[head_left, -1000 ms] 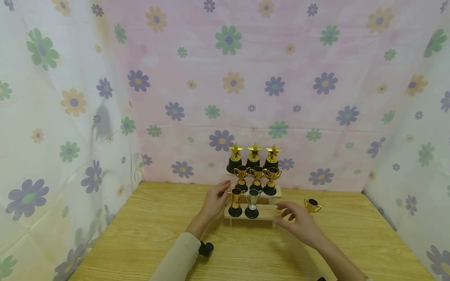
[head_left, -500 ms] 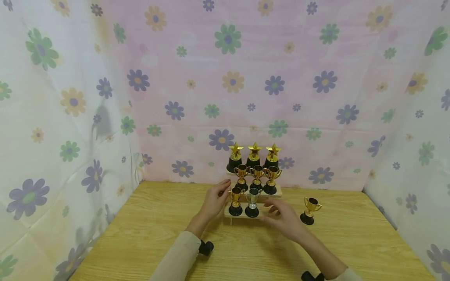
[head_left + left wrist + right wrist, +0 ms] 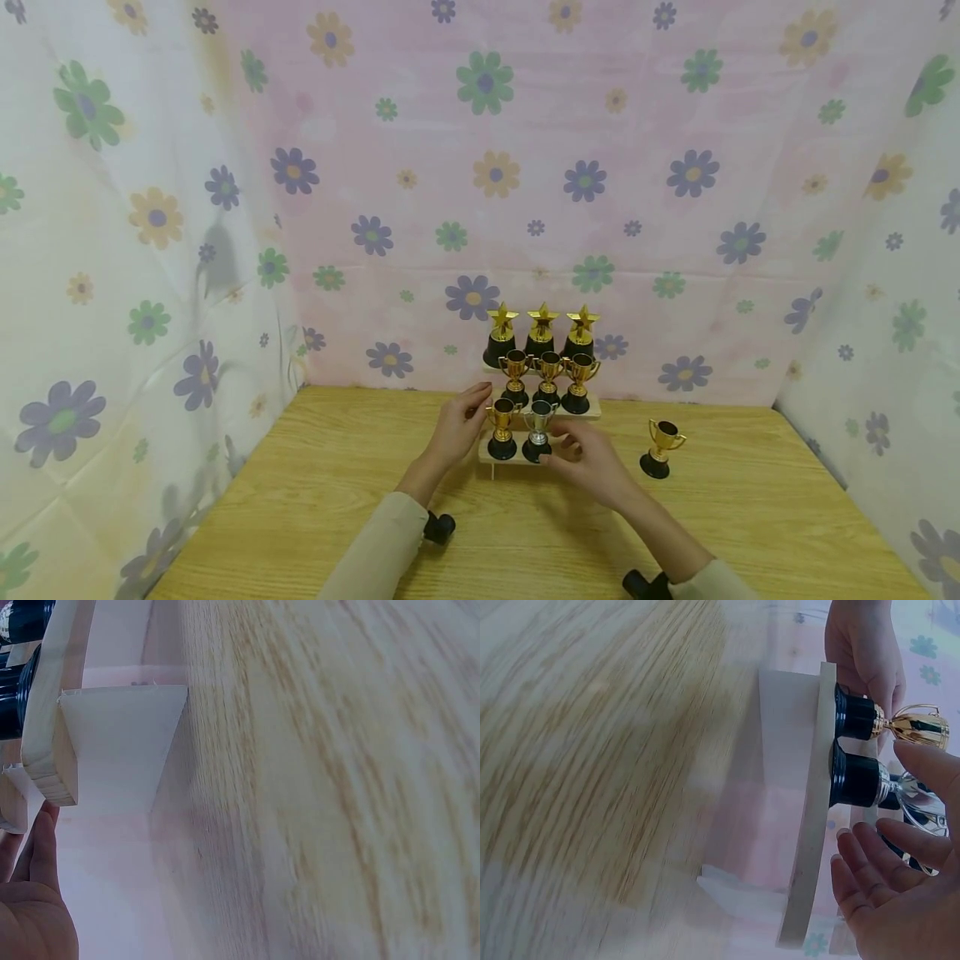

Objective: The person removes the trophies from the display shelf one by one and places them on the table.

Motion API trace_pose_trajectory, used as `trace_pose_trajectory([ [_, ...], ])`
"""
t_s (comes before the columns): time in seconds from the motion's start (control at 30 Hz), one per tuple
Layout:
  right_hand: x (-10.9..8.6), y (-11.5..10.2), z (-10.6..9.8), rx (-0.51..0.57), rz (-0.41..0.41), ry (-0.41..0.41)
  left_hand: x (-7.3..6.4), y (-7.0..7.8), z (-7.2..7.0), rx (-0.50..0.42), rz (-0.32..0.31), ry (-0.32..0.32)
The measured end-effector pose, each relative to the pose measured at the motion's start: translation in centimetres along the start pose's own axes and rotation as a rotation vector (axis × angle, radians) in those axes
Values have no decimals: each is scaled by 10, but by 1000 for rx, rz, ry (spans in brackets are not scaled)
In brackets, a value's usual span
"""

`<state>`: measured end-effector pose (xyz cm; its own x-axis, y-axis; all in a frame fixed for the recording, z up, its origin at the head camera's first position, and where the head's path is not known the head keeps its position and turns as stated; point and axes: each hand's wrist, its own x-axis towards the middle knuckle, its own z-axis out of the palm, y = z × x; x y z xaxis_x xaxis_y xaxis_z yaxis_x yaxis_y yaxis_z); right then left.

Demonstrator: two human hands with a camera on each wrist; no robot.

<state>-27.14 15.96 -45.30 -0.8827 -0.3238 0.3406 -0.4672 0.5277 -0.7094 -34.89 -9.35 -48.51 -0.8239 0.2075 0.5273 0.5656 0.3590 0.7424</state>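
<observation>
A tiered wooden stand (image 3: pixel 491 459) carries rows of small trophies. On its lowest shelf stand a gold trophy cup (image 3: pixel 502 425) and a silver trophy cup (image 3: pixel 537 429), both upright on black bases. My right hand (image 3: pixel 592 462) is at the silver cup's right side. Its thumb and relaxed fingers (image 3: pixel 877 874) stand apart around the cup without closing on it. At the stand's left side, my left hand (image 3: pixel 456 429) has its fingertips by the shelf's end (image 3: pixel 56 776), fingers nearly straight. Another gold trophy cup (image 3: pixel 662 450) stands on the table to the right.
Three gold cups (image 3: pixel 549 379) fill the middle shelf, and three star trophies (image 3: pixel 542 333) the top one. The wooden table (image 3: pixel 337 467) reaches back to a flowered cloth (image 3: pixel 405 167) hung behind and at both sides. Each wrist carries a black camera (image 3: pixel 441 528).
My right hand has moved left along the lowest shelf to the silver cup, uncovering the gold cup on the table. My left hand stays in place.
</observation>
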Motion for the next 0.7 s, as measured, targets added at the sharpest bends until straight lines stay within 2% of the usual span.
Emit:
trace_pose_trajectory([
  [0.47, 10, 2, 14, -7, 8, 44, 0, 1, -1, -8, 8, -5],
  [0.7, 13, 3, 17, -28, 12, 64, -1, 1, 0, 16, 16, 3],
])
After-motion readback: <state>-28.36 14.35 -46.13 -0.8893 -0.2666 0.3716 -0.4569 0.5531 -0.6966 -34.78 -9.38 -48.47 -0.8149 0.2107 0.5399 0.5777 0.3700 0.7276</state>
